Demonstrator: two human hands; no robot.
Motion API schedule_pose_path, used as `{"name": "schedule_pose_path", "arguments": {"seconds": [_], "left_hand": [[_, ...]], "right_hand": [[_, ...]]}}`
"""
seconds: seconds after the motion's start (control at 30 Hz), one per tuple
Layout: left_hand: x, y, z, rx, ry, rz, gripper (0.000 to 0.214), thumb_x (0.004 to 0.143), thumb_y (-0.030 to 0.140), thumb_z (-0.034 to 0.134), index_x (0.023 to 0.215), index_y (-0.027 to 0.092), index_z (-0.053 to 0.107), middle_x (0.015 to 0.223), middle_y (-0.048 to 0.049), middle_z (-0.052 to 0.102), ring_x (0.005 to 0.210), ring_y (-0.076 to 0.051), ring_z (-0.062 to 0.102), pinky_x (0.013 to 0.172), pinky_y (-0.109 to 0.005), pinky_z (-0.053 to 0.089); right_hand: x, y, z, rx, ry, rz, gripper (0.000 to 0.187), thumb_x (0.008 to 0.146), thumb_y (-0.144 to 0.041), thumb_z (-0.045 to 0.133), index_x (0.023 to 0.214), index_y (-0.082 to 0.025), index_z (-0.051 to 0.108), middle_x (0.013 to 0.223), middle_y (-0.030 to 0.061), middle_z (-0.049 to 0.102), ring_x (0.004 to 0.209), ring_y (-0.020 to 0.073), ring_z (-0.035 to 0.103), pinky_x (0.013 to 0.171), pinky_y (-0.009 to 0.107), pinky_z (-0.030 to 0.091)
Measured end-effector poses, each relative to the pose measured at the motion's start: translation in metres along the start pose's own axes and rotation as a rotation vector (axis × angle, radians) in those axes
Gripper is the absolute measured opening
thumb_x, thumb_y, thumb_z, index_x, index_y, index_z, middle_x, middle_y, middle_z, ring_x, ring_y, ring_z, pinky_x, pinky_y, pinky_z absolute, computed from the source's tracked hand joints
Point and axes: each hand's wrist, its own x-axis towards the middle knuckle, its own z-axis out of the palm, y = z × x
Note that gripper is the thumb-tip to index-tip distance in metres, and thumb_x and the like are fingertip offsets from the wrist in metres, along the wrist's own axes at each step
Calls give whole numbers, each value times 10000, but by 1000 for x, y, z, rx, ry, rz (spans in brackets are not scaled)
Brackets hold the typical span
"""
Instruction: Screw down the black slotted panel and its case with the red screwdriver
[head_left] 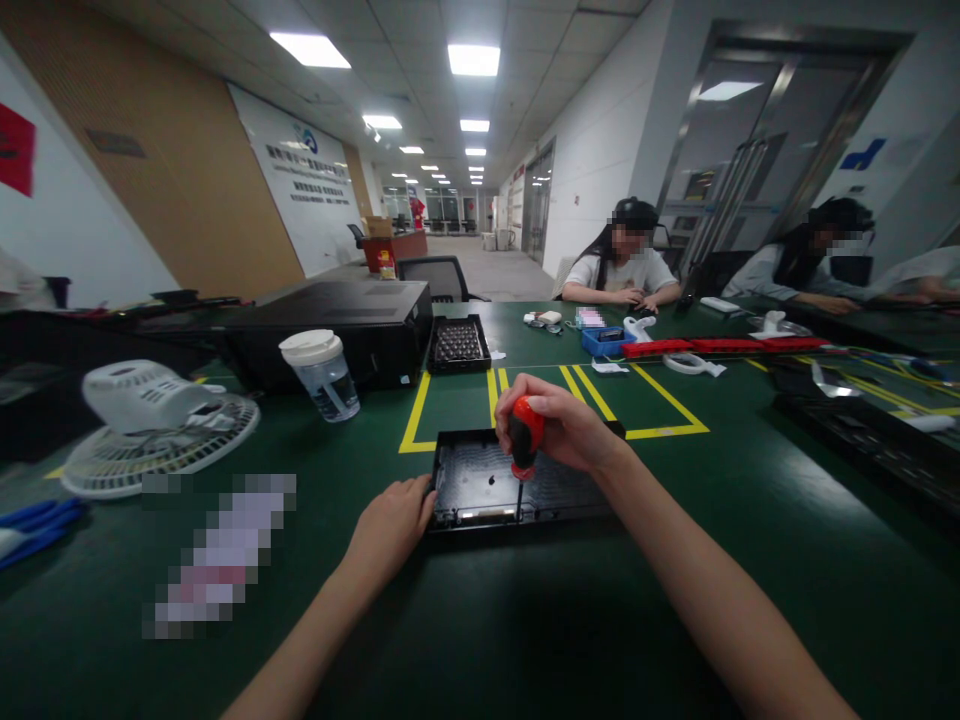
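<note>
A shallow black rectangular plastic case [465, 470] lies on the green table, its inner side facing up. My right hand [559, 425] is wrapped round the red and black handle of a screwdriver [525, 440]. The screwdriver stands nearly upright, its shaft reaching down to the near inner edge of the case. My left hand [394, 520] is closed on the left edge of the case, its thumb along the near corner. A small dark spot [492, 481] shows on the case floor; I cannot tell if it is a screw or a hole. My right hand and forearm hide the case's right part.
A lidded plastic cup [322, 375], a white fan [157, 420] and a big black box [345, 320] stand left. Behind the case are yellow tape lines [420, 415] and a black tray [459, 345]. A blue bin [607, 340] and two seated people [619, 265] are beyond, right.
</note>
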Motion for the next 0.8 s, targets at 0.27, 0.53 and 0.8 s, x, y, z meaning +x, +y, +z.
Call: {"name": "schedule_pose_path", "arguments": {"seconds": [0.27,0.53,0.8], "left_hand": [[-2,2,-4,-23,-3,-17,383,901,329,320,1165,151,532,1079,-113,630,981,-207,583,822,-303,441],[0,0,-1,-31,-8,-9,385,903,331,316,1160,148,538,1066,-113,633,961,-206,591,800,-301,451],[-1,-1,1,-14,24,6,391,905,336,315,1176,151,529,1080,-109,631,966,-205,591,807,-299,447]], "right_hand": [[-3,-2,-1,-11,23,1,118,794,-259,505,841,-150,513,794,36,587,674,150,578,608,306,482],[-4,-5,-3,-24,45,-4,86,804,-239,521,826,-162,488,832,33,575,703,145,568,643,354,523],[-6,-9,-5,-74,42,-11,84,821,-228,525,815,-165,471,803,33,576,747,160,583,658,393,539]]}}
